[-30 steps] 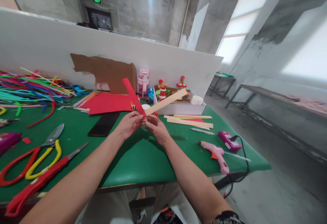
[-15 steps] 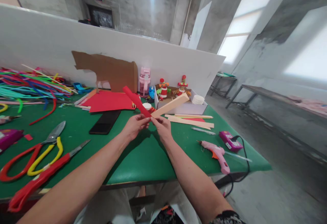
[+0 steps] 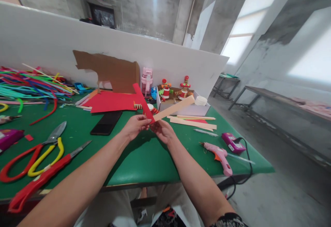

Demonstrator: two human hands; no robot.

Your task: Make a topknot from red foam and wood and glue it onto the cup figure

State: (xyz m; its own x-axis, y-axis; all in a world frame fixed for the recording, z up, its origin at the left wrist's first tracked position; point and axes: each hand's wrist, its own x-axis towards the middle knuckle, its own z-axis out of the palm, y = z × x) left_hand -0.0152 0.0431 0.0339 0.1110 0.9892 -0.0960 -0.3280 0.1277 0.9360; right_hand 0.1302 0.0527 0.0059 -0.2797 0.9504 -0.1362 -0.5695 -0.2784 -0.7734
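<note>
A red paper strip [image 3: 143, 103] and a beige paper strip [image 3: 177, 107] meet at their lower ends in a V above the green table. My left hand [image 3: 134, 127] pinches the red strip close to that meeting point. From the right, my right hand [image 3: 162, 130] has its fingertips at the lower end of the beige strip, partly beneath it. Whether the two strips are stuck together I cannot tell. Behind them lie a red paper sheet [image 3: 111, 102] and a white box [image 3: 183, 109] with two small decorated figures in it.
To the left lie scissors [image 3: 53, 139], a red-handled knife [image 3: 49, 175], a black phone [image 3: 106, 122] and a heap of colourful pipe cleaners [image 3: 28, 85]. More paper strips [image 3: 193, 122], a pen [image 3: 206, 132] and a pink glue gun [image 3: 218, 156] with a cord lie right.
The red strip has swung more upright, its top moving right. The beige strip has shifted slightly right and down. My right hand's fingers have slid lower under the joint and loosened.
</note>
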